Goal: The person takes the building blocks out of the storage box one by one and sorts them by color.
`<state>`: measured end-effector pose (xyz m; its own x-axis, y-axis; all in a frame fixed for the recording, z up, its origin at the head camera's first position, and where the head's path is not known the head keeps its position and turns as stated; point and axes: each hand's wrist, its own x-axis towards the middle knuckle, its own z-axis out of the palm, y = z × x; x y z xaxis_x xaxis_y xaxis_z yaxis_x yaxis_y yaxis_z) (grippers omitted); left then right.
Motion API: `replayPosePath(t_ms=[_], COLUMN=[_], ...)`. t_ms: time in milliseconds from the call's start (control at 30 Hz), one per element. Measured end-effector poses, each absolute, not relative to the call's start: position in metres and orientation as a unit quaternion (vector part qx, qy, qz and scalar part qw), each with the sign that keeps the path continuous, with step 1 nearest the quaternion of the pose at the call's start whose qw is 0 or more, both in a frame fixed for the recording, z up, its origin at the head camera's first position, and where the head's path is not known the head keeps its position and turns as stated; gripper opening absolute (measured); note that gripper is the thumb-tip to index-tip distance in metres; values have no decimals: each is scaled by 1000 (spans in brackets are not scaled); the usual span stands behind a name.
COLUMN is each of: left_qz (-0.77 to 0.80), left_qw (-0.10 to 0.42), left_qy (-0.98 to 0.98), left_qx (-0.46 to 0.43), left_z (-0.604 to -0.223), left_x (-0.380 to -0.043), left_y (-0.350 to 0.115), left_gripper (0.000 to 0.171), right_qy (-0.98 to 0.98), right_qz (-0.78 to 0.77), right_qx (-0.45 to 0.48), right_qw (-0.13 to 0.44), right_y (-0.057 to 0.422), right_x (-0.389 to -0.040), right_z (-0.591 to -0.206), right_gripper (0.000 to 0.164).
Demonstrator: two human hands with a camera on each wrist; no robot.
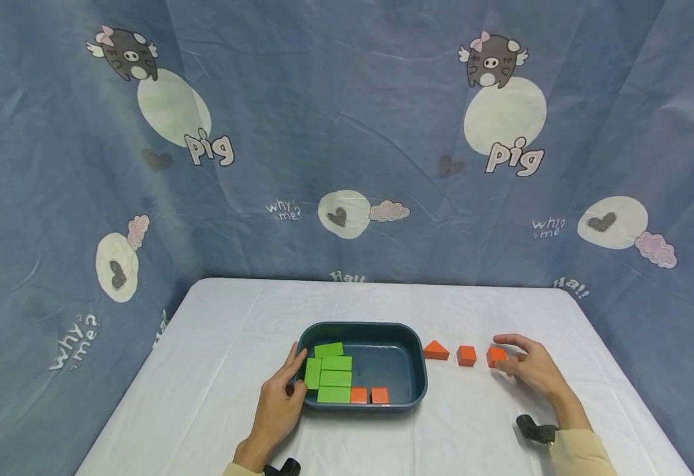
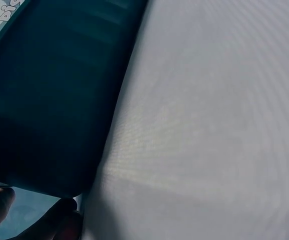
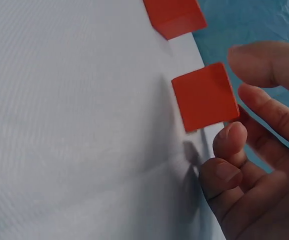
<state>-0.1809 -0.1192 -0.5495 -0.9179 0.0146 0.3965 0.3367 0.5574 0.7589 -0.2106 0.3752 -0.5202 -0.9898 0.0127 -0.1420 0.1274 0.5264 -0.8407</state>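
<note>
My left hand (image 1: 278,404) rests against the left end of a dark teal tray (image 1: 397,404), its fingers spread along the rim; in the left wrist view, fingertips (image 2: 64,206) touch the tray's end. Several green rectangular blocks (image 1: 336,378) and two orange blocks (image 1: 380,395) lie inside. On the right, my right hand (image 1: 534,369) hovers around an orange cube (image 3: 205,97) on the white cloth, thumb and fingers apart at its side. A gap shows between the cube and the topmost fingertip in the right wrist view.
Left of that cube stand another orange cube (image 1: 466,356) and an orange triangular block (image 1: 436,351), close by the tray's right end. White cloth covers the table (image 1: 204,370). A blue printed curtain (image 1: 347,132) hangs behind it.
</note>
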Motion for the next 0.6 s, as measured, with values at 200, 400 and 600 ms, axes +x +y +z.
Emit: replayPosePath(t_ms=[200,400,600], left_qz=[-452,-458,-461], left_qw=[177,184,189], left_qy=[-869,-864,-860], left_qx=[-100,-103,-109], left_z=[-549,-549,-549], left_x=[-181,-181,-182], left_y=[-119,-118,-118], left_gripper=[59,58,58], right_qy=[878,892,888], right_qz=[-474,-450,-460], right_qx=[40,21,-13], right_qw=[54,28,13], right_y=[369,362,350], right_x=[-212,-215,-221], right_z=[-511,-498,-484], right_gripper=[59,56,53])
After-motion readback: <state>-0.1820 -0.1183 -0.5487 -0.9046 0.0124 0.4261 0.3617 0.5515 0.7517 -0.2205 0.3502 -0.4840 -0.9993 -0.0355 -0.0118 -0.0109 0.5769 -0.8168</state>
